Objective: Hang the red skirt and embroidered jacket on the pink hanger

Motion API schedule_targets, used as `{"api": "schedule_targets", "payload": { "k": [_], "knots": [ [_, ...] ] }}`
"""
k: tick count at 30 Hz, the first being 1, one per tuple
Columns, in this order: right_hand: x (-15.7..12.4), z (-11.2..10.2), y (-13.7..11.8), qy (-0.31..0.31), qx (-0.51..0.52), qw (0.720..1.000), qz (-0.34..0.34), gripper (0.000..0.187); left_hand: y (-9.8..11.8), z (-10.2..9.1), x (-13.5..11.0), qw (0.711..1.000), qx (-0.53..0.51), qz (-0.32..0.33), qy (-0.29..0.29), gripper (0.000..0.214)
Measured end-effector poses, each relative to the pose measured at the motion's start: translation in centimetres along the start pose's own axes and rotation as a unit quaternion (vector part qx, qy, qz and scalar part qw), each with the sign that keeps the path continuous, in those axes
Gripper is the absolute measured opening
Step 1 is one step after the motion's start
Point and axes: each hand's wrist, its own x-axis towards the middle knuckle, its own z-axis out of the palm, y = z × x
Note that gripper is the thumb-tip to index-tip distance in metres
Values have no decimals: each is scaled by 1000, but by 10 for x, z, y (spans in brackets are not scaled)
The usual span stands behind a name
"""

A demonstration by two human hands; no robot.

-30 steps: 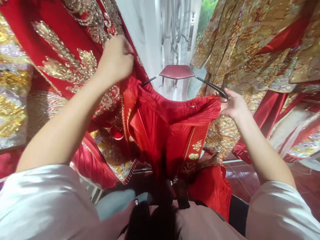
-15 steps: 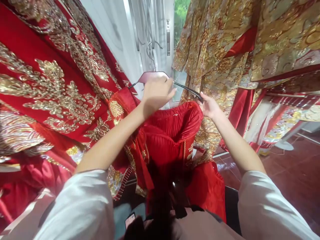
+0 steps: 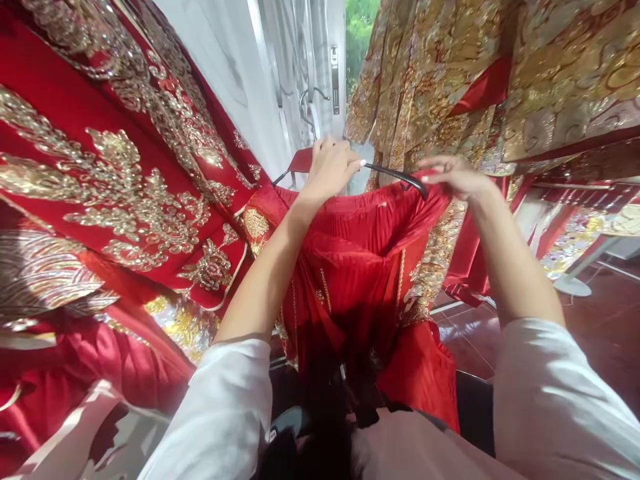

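In the head view, my left hand (image 3: 334,163) is closed over the middle of a dark clothes hanger (image 3: 400,176), near its red centre plate. The hanger's metal hook points up and away from me. A red dress (image 3: 345,267) with gold embroidery and a gathered, pleated top edge hangs below, its left shoulder at the hanger's left end. By the hanger's right tip, my right hand (image 3: 457,179) holds the dress's right upper edge, drawn out past the tip. Its thumb and fingers point left; some fingers are hidden. Dark shadow covers the dress's lower middle.
Red garments with gold sequins (image 3: 125,193) hang close on the left. Gold brocade garments (image 3: 440,80) hang on the right. White curtains (image 3: 220,53) and a door frame (image 3: 337,80) stand ahead. A white round stand base (image 3: 573,285) rests on the red tiled floor.
My right hand has moved right and slightly up, pulling the dress's edge past the hanger tip. My left hand and the hanger have shifted a little right.
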Motion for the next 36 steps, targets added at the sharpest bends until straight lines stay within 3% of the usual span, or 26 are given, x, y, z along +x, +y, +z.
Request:
{"api": "schedule_targets", "payload": {
  "k": [3,5,7,8,10,12,14,17,21,23,26,28,31,32,33,34,36],
  "knots": [
    [10,7,-62,82,-126,980,-134,38,4,6,5,999,20,-25,1,41],
    [2,26,-98,143,-234,928,-252,32,7,12,9,998,40,-43,15,36],
    [-23,61,-114,153,-366,850,-347,26,9,17,12,996,59,-63,30,34],
    [-39,83,-113,138,-428,825,-343,29,10,18,13,995,69,-68,33,34],
    [-73,129,-89,60,-532,807,-248,32,11,19,12,994,88,-63,27,36],
    [-99,168,-48,-52,-572,786,-230,45,10,16,6,994,98,-34,18,35],
    [-113,189,-5,-69,-581,780,-221,53,7,7,-4,997,73,0,12,36],
    [-121,184,30,-97,-577,787,-199,51,-7,-20,-27,999,13,-3,36,44],
    [-123,133,22,-99,-535,819,-182,59,-44,-62,-73,988,23,-128,79,43],
    [-118,106,18,-55,-544,824,-150,54,-64,-76,-97,981,18,-193,25,43],
    [-110,82,33,-44,-592,797,-108,54,-84,-81,-124,973,-28,-223,-48,50],
    [-114,83,53,-130,-622,769,-66,53,-89,-79,-133,978,-55,-200,-30,51],
    [-138,100,80,-363,-621,695,-12,38,-93,-73,-136,980,-96,-174,-6,51],
    [-146,105,84,-414,-611,675,-16,33,-94,-73,-136,978,-119,-170,-14,53],
    [-153,109,85,-428,-601,674,-34,31,-97,-73,-136,976,-142,-165,-22,54],
    [-158,112,84,-400,-594,695,-63,30,-99,-73,-136,973,-162,-159,-30,56],
    [-156,112,78,-254,-588,757,-131,34,-104,-74,-138,971,-187,-139,-44,63]
  ]
}}
